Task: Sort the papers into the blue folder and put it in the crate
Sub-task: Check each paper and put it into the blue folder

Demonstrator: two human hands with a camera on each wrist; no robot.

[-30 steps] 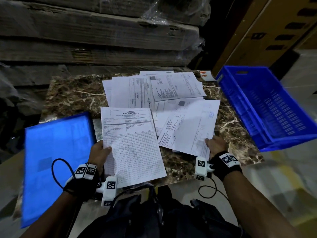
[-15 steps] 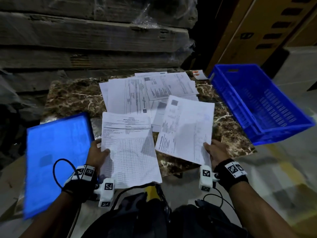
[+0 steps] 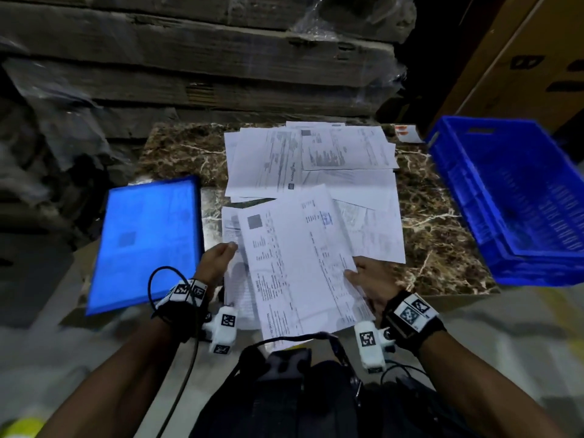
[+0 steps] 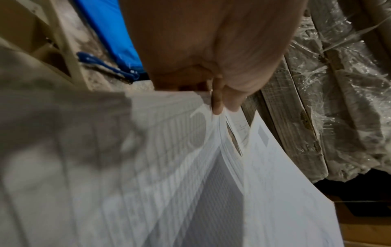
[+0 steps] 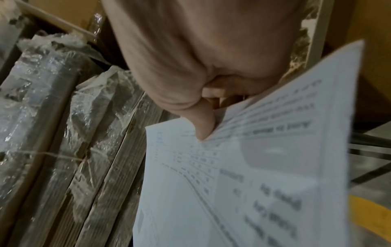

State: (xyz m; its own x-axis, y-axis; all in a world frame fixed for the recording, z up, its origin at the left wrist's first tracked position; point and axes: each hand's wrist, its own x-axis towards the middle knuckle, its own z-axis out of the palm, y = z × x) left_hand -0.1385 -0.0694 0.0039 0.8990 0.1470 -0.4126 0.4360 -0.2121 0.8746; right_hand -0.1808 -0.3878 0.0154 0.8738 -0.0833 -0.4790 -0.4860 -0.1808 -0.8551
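My right hand [image 3: 363,273] pinches a printed sheet [image 3: 300,263] by its right edge, thumb [image 5: 204,123] on top, and holds it over the gridded sheet [image 4: 148,167] that my left hand [image 3: 221,257] pinches at its left edge. The gridded sheet [image 3: 235,279] is mostly covered by the top one. More loose papers [image 3: 316,159] lie spread on the marble table [image 3: 177,153] beyond. The blue folder [image 3: 148,245] lies shut at the table's left, partly over the edge. The blue crate [image 3: 512,197] stands empty at the right.
Stacked, plastic-wrapped cardboard packs [image 3: 196,58] rise behind the table. Brown boxes [image 3: 505,58] stand at the back right. A small white and red card [image 3: 406,134] lies at the table's far right corner. Cables from the wrist cameras hang near my lap.
My right hand lifted its sheet off the table and carried it left, over the gridded sheet in my left hand. The left hand has shifted slightly right.
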